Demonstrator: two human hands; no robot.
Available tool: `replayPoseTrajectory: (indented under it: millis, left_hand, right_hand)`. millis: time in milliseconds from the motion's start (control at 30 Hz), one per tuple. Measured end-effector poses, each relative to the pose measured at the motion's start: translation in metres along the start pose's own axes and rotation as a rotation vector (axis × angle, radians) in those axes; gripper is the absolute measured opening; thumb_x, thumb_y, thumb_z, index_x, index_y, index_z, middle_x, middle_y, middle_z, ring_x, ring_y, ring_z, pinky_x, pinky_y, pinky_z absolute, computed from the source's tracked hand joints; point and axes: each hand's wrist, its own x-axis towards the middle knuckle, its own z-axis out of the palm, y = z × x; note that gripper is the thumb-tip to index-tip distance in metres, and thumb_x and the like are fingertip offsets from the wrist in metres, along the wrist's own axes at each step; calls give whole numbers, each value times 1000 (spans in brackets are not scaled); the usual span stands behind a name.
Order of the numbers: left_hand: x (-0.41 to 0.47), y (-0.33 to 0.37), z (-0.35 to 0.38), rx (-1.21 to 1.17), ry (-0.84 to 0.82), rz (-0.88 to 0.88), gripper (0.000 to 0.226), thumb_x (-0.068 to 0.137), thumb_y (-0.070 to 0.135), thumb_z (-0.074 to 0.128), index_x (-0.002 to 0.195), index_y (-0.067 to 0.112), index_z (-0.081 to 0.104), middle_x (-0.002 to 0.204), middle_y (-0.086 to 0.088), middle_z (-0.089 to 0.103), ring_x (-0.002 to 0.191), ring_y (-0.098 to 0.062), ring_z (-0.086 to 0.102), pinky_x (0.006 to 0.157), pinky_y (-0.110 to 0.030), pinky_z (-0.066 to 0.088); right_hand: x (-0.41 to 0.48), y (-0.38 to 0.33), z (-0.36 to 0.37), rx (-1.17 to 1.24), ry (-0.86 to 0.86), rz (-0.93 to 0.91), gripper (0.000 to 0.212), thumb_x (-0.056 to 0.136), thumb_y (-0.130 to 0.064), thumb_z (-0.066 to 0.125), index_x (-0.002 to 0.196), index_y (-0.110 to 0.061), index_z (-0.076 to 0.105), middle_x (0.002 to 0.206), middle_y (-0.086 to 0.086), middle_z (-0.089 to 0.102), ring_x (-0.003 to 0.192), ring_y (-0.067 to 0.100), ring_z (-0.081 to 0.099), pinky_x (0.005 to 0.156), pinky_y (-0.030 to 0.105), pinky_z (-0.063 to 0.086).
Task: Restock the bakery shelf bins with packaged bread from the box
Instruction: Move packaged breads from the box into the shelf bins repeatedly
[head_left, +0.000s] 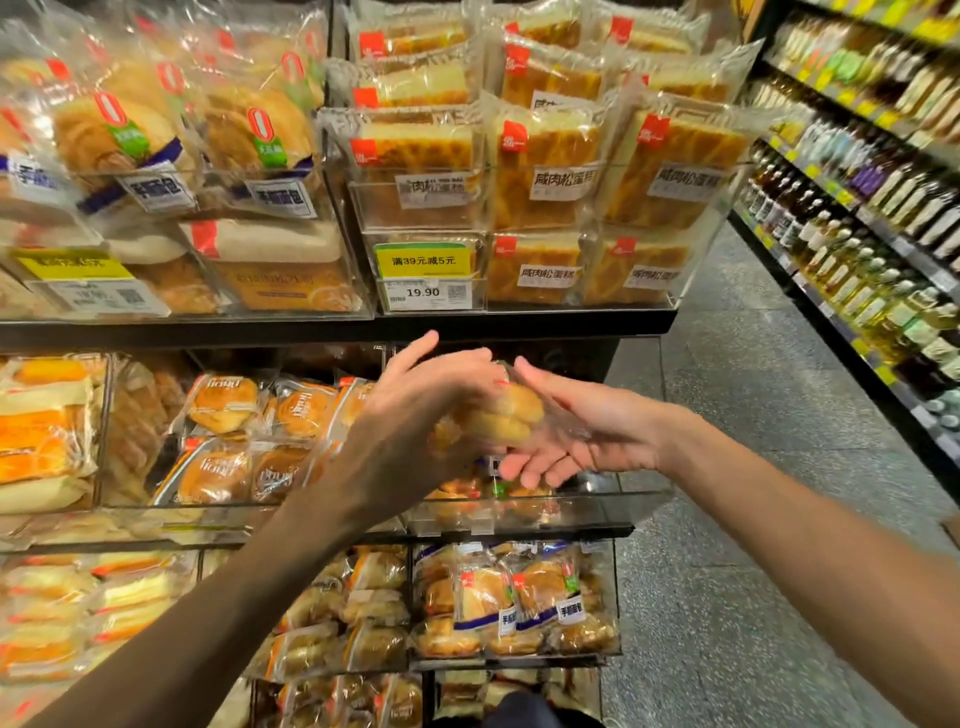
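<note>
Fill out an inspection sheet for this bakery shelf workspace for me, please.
Surface: clear bin under the hands holds few packs.
Job's things: packaged bread held between both hands; box not seen.
Clutter: nothing seen.
Hands: left hand lies against the pack, fingers straight; right hand cradles it, thumb above, fingers below.
Cables: nothing seen.
Surroundings: stocked bread bins above and left; bottle shelves across the aisle.

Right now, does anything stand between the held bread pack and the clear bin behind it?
Nothing visible does. The bread pack sits higher than the low front wall of the clear bin and below the upper shelf edge. A few packs lie low inside, with room above them.
</note>
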Motion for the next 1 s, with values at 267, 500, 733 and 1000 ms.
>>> replayPoseTrajectory:
  millis: [267, 500, 733, 1000]
  left_hand:
    - [-13, 2, 3, -52, -129, -271, 57, 82, 59, 67, 128, 32, 47, 137, 3, 51, 129, 2, 44, 109, -18, 34]
    - [5, 3, 31, -478, -207, -1016, 69, 82, 62, 67, 139, 43, 33, 124, 6, 60, 95, -12, 69, 82, -37, 58]
    - [42, -16, 77, -727, -94, -1308, 65, 80, 18, 82, 133, 13, 44, 100, -10, 70, 77, -17, 70, 67, -25, 58]
    - [40, -32, 130, -713, -307, -1372, 54, 79, 17, 84, 123, 12, 53, 104, -14, 69, 62, -12, 69, 57, -23, 57]
  right_hand:
    - [-18, 20, -14, 258, 381, -206, 58, 80, -25, 73, 130, -7, 49, 111, 25, 68, 81, 29, 71, 67, 35, 63]
    - [-26, 23, -20, 34, 505, -189, 51, 85, -23, 75, 123, -17, 42, 111, 20, 69, 83, 29, 71, 72, 39, 62]
    - [-23, 18, -29, -570, 788, -142, 50, 86, -39, 76, 117, -18, 44, 109, 1, 62, 97, 18, 64, 85, 37, 56]
    - [-5, 32, -36, -1091, 877, -11, 60, 89, -26, 72, 133, -11, 34, 125, 20, 50, 116, 42, 55, 91, 42, 43]
